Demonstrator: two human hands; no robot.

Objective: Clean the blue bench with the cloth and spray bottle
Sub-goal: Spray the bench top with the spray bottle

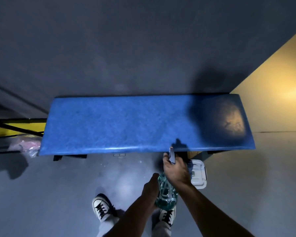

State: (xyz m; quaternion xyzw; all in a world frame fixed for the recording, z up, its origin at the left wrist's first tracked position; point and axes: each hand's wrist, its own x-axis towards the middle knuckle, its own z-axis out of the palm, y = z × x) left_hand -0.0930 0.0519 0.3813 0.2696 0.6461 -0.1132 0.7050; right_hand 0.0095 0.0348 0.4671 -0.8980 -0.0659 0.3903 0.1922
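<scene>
The blue bench (120, 122) runs left to right in front of me against a grey wall, its right end in shadow. I hold a clear teal spray bottle (167, 192) just in front of the bench's near edge. My right hand (175, 168) is wrapped around the bottle's neck and white trigger head (171, 153), whose nozzle points at the bench. My left hand (151, 187) grips the bottle's body from the left. No cloth is visible on the bench or in either hand.
A white lidded plastic box (199, 175) sits on the floor under the bench's right part. A crumpled pink and clear plastic bag (26, 146) lies on the floor at the bench's left end. My two sneakers (102, 207) stand on the grey floor. A yellow wall (272, 93) rises at right.
</scene>
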